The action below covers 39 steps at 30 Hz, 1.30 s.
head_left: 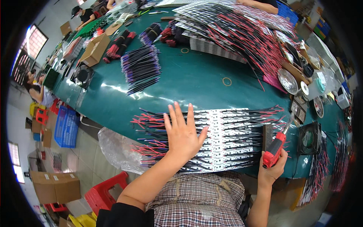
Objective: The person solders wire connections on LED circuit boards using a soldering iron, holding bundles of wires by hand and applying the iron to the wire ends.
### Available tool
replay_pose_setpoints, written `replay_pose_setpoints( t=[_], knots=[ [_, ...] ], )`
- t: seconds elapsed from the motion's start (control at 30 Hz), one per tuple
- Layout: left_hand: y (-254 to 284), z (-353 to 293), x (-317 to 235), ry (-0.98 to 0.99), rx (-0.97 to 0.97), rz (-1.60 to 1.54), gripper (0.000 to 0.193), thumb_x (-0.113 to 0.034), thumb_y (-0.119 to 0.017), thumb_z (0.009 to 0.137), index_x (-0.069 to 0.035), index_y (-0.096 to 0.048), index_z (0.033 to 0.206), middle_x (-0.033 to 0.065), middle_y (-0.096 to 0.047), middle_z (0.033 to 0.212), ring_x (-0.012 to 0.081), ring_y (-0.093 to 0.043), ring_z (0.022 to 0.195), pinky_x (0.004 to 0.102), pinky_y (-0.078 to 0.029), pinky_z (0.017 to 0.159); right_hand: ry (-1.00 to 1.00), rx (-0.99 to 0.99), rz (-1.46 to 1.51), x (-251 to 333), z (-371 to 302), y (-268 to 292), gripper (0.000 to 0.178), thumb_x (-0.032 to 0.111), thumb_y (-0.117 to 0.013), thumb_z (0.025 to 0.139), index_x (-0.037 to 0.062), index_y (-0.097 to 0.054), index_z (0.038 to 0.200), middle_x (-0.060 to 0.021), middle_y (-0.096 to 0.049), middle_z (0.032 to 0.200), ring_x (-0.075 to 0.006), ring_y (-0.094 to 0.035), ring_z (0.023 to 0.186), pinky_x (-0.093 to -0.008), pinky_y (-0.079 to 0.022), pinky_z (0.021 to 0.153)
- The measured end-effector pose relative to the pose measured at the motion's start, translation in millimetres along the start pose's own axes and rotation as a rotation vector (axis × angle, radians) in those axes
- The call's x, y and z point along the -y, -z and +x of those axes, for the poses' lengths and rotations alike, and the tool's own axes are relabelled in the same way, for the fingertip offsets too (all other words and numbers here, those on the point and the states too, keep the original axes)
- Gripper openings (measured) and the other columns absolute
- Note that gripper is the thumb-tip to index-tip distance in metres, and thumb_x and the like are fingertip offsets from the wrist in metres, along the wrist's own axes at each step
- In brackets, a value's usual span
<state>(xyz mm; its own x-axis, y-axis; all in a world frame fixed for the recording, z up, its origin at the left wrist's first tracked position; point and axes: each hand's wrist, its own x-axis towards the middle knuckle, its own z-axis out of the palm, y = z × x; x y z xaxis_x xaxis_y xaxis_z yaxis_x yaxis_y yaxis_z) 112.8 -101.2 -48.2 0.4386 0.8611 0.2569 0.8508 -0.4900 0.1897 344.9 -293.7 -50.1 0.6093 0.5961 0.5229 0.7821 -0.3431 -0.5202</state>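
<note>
White wire-fringed circuit-board panel (216,142) at the near edge of the green table (189,85) should handle light, stiff: hold bare rims; left hand (182,132) spread open, right hand (273,170) gripping red-and-black soldering iron (275,148).

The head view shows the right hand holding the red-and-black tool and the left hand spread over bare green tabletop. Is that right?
Not quite: in the head view, the left hand is spread over the red and black wires of the white boards. The right hand does hold the red-and-black tool.
</note>
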Motion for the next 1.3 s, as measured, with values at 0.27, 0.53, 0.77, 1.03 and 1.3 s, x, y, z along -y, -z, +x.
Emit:
replay_pose_setpoints(
  t=[0.27, 0.53, 0.77, 1.03, 1.3],
  knots=[
    [26, 7, 30, -0.122, 0.282, -0.059, 0.083, -0.054, -0.052, 0.100, 0.003, -0.030, 0.155, 0.0325, -0.025, 0.160, 0.0430, -0.022, 0.152, 0.0501, -0.019, 0.123, 0.053, -0.037, -0.051, -6, -3, -2, 0.056, 0.003, -0.082, 0.079, 0.0012, -0.053, 0.127, -0.0142, -0.062, 0.110, -0.0333, -0.063, 0.095, -0.0383, -0.051, 0.087],
    [39, 108, 153, -0.101, -0.190, 0.151, 0.039, -0.010, -0.075, 0.071, -0.008, -0.065, 0.109, 0.0114, -0.065, 0.104, 0.0321, -0.062, 0.101, 0.0454, -0.049, 0.088, 0.049, -0.028, -0.051, 0, -1, 1, 0.054, 0.002, -0.081, 0.078, 0.0014, -0.054, 0.125, -0.0145, -0.062, 0.108, -0.0349, -0.063, 0.094, -0.0395, -0.051, 0.086],
    [15, 163, 207, -0.144, 0.001, 0.250, 0.041, -0.007, -0.072, 0.066, -0.008, -0.062, 0.106, 0.0109, -0.061, 0.101, 0.0307, -0.061, 0.098, 0.0436, -0.049, 0.081, 0.117, -0.034, -0.089, 6, 3, -1, 0.047, -0.004, -0.071, 0.076, 0.0014, -0.054, 0.119, -0.0147, -0.059, 0.105, -0.0379, -0.062, 0.091, -0.0404, -0.051, 0.083],
    [16, 157, 202, -0.244, 0.001, 0.053, 0.036, -0.006, -0.071, 0.067, -0.006, -0.056, 0.099, 0.0135, -0.060, 0.094, 0.0348, -0.060, 0.094, 0.0475, -0.049, 0.080, 0.068, -0.008, -0.112, 1, -2, 3, 0.054, 0.003, -0.081, 0.078, 0.0015, -0.054, 0.124, -0.0180, -0.062, 0.110, -0.0402, -0.063, 0.096, -0.0408, -0.052, 0.086],
    [8, 136, 205, -0.340, -0.161, 0.038, 0.041, -0.003, -0.071, 0.072, -0.003, -0.055, 0.109, 0.0162, -0.057, 0.098, 0.0370, -0.058, 0.095, 0.0471, -0.047, 0.082, 0.129, -0.047, -0.131, 7, 4, 1, 0.064, 0.007, -0.087, 0.071, 0.0029, -0.049, 0.123, -0.0172, -0.057, 0.104, -0.0389, -0.061, 0.090, -0.0411, -0.051, 0.081]
  ],
)
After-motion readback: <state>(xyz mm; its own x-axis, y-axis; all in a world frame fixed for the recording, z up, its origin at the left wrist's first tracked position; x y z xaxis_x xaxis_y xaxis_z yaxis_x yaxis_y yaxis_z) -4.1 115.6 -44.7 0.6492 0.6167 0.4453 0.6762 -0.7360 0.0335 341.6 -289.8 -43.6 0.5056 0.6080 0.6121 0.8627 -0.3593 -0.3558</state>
